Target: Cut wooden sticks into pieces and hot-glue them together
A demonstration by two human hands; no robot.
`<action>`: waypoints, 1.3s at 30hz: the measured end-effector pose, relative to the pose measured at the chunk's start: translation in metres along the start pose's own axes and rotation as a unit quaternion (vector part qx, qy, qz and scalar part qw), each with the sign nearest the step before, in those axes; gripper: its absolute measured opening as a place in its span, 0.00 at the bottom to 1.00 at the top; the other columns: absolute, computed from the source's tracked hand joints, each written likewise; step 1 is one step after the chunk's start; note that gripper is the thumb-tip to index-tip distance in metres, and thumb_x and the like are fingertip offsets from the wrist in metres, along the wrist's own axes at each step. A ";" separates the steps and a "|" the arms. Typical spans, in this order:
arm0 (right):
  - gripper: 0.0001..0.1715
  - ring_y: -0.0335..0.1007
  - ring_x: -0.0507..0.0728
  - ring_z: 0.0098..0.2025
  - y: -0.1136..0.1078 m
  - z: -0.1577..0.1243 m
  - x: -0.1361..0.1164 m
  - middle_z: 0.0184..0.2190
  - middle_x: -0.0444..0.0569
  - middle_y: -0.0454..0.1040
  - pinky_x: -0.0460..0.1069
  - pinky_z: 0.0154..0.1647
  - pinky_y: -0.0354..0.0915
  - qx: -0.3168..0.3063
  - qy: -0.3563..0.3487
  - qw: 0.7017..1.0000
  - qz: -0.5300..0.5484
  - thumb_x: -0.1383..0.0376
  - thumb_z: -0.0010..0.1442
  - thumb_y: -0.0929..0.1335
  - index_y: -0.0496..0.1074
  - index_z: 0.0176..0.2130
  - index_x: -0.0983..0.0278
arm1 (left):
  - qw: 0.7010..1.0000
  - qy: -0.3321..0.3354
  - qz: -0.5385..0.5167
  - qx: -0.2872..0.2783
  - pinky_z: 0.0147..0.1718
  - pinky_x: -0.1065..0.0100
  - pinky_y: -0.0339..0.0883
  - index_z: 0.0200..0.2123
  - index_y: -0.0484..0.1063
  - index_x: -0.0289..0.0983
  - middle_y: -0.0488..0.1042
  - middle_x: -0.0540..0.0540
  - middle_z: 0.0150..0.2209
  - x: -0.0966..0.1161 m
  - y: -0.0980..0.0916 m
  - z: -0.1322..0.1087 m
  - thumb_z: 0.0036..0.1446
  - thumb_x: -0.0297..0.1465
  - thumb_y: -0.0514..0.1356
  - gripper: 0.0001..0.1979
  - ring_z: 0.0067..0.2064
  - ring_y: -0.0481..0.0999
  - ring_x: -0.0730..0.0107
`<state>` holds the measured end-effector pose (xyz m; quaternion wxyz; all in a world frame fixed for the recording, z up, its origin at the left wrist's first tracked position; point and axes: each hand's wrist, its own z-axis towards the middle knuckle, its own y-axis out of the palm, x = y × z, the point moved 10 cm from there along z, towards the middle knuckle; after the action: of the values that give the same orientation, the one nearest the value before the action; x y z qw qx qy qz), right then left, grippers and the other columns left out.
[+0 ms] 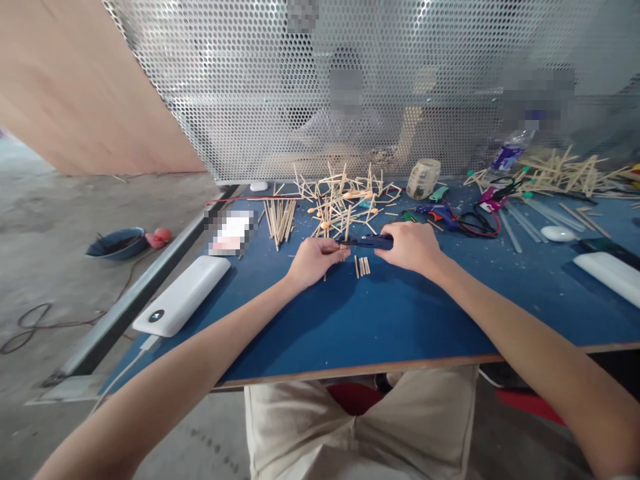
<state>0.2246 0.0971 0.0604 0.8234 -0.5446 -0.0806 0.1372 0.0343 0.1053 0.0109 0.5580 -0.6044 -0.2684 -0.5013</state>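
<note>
Counter: blue surface [300,340] beneath both hands; carries all stock and cut parts.
Stick heap: loose pile [565,175] well beyond and to the right of the right hand; not in use at present.
Stick assembly: tangled frame [347,195] with orange pieces at some joints, just beyond the left hand; its completeness cannot be determined.
Stick bundle: long sticks [280,221] beyond and to the left of the left hand; apparently stock left uncut.
Right hand: closed [410,245] around the handles of the pliers.
Left hand: thumb and fingers [315,261] pinch the held stick.
Pliers: dark tool [370,241] spanning from the right hand to the left fingertips; jaws at the held stick, bite not discernible.
Held stick: upright [348,221] at the left fingertips; cut judged in progress, not visibly complete.
Short pieces: small row [364,267] between the hands, on the near side of the pliers; apparently cuts already done.
</note>
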 end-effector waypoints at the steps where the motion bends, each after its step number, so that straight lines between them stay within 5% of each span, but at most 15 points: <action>1: 0.17 0.76 0.62 0.36 0.000 0.000 0.000 0.35 0.46 0.81 0.52 0.28 0.56 0.007 -0.003 1.000 -0.004 0.49 0.53 0.69 0.77 0.36 0.58 | 1.000 0.002 0.007 0.003 0.35 0.65 0.73 0.30 0.80 0.38 0.83 0.45 0.34 0.000 -0.001 0.001 0.52 0.43 0.68 0.13 0.38 0.81 0.60; 10: 0.21 0.76 0.62 0.38 -0.003 -0.001 -0.007 0.40 0.50 0.80 0.54 0.32 0.61 0.044 -0.031 0.998 -0.010 0.51 0.55 0.70 0.75 0.43 0.61 | 0.999 0.020 0.034 -0.015 0.39 0.64 0.73 0.35 0.77 0.38 0.83 0.45 0.40 -0.011 0.005 0.007 0.55 0.44 0.66 0.14 0.42 0.82 0.59; 21: 0.26 0.74 0.60 0.31 0.010 0.000 0.011 0.29 0.48 0.79 0.53 0.29 0.61 -0.012 0.034 0.996 0.078 0.40 0.55 0.68 0.77 0.33 0.59 | 0.998 0.042 -0.008 -0.046 0.50 0.61 0.73 0.40 0.78 0.40 0.83 0.46 0.43 -0.009 0.010 0.009 0.57 0.41 0.65 0.12 0.45 0.82 0.61; 28: 0.16 0.77 0.62 0.42 0.022 0.006 0.013 0.41 0.49 0.81 0.54 0.39 0.68 -0.028 -0.016 0.993 0.113 0.59 0.52 0.71 0.76 0.43 0.60 | 0.997 0.069 0.010 -0.037 0.49 0.61 0.74 0.36 0.78 0.39 0.83 0.47 0.43 -0.004 0.008 0.009 0.57 0.40 0.66 0.11 0.46 0.82 0.61; 34: 0.20 0.76 0.64 0.45 0.037 0.007 0.015 0.44 0.56 0.80 0.55 0.45 0.70 -0.067 -0.034 0.988 0.138 0.64 0.51 0.71 0.75 0.46 0.64 | 0.997 0.058 0.033 -0.041 0.45 0.65 0.74 0.33 0.77 0.39 0.83 0.46 0.43 -0.006 0.007 0.012 0.58 0.39 0.64 0.09 0.44 0.83 0.64; 39: 0.16 0.76 0.62 0.41 0.028 0.007 0.024 0.39 0.52 0.80 0.54 0.43 0.68 -0.054 -0.025 0.983 0.173 0.63 0.52 0.71 0.76 0.43 0.62 | 0.997 0.055 0.035 -0.041 0.45 0.68 0.73 0.31 0.76 0.38 0.82 0.46 0.43 -0.008 0.005 0.014 0.58 0.40 0.64 0.10 0.43 0.83 0.66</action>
<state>0.2412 0.1207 0.0369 0.7542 -0.5907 -0.0125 0.2865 0.0405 0.1195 0.0033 0.5639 -0.6071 -0.1951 -0.5248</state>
